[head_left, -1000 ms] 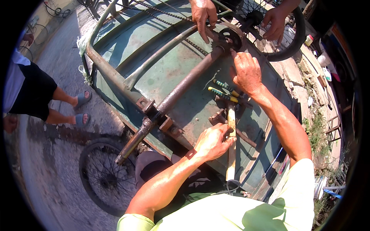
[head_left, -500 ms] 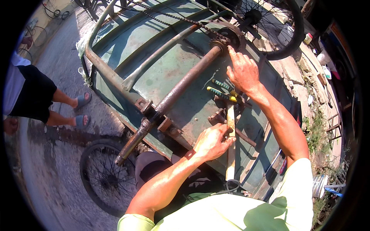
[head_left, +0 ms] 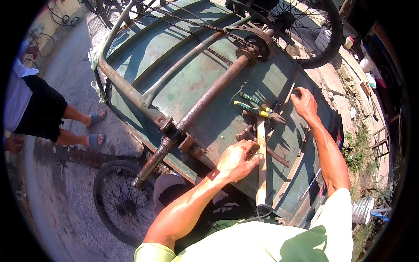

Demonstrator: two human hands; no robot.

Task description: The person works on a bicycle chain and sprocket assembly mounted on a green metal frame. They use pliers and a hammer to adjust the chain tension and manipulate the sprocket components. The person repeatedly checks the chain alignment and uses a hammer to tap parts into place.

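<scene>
Hovering near pliers [head_left: 264, 113] likely kept handy on the green panel [head_left: 222, 122], the right hand [head_left: 305, 104] looks empty, loosely curled, while the left hand [head_left: 238, 160], fingers narrowed, hides from me any grip on the pale strip [head_left: 262, 185]

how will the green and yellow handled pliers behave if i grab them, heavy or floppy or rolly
The pliers probably feel heavy for their size, as the nose looks like solid metal. Their spread handles may swing together when squeezed. They seem unlikely to roll, given that splayed shape.
</scene>
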